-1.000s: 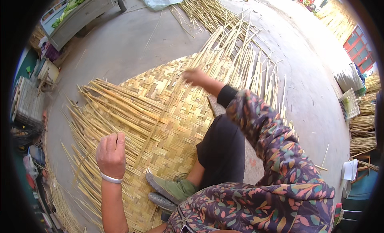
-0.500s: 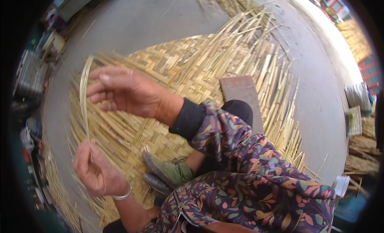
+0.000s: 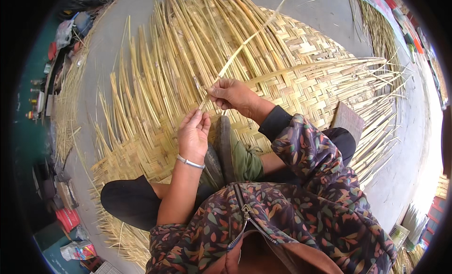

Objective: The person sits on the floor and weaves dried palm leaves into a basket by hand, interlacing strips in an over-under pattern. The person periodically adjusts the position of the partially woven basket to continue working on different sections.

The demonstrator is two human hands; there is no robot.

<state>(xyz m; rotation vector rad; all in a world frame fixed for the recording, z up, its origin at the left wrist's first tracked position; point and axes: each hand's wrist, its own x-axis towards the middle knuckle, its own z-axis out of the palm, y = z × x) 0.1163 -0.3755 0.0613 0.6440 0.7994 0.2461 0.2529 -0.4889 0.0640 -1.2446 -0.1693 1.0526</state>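
While a reed strip is pinched near its lower end by the left hand, it is gripped farther along by the right hand, above a woven mat spread on the grey floor.

The thin, pale yellow strip was slanting, slightly bent, above the woven mat, whose far left edge had long unwoven ends.
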